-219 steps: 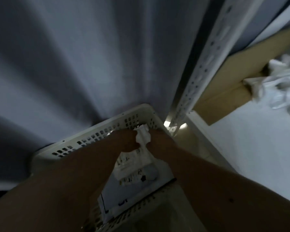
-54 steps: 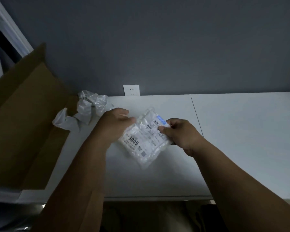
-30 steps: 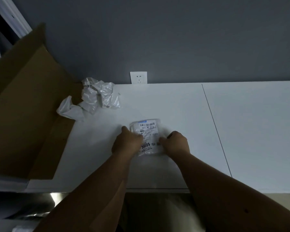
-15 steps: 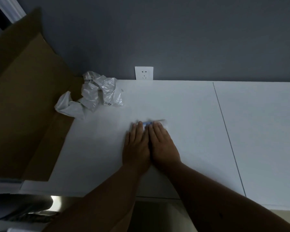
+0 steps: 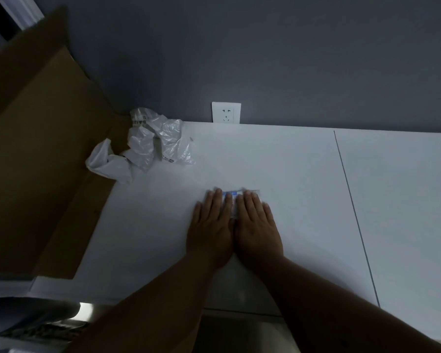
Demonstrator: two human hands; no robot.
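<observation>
Nearest to me, both bare forearms run up from the bottom edge of the view and cross the front lip of the white worktop (image 5: 303,200). On it I see my left hand (image 5: 210,225) and my right hand (image 5: 256,225) lying side by side, palms down, thumbs touching, fingers straight and flat; neither grasps anything, both press down. Under them lies the small clear plastic packet with a white label and a blue strip (image 5: 231,193), flat on the worktop near its middle. Only its far edge shows past the fingertips, and a sliver in the gap between the hands; the rest is covered. To the right a thin dark seam (image 5: 351,205) runs front to back across the worktop, well apart from the hands. Further back on the left sits a heap of crumpled clear and white plastic bags (image 5: 148,146), touching the big open brown cardboard box (image 5: 36,149) that fills the left side. Beyond, a white wall socket (image 5: 226,112) sits just above the worktop's rear edge on the dark grey wall (image 5: 290,59).
</observation>
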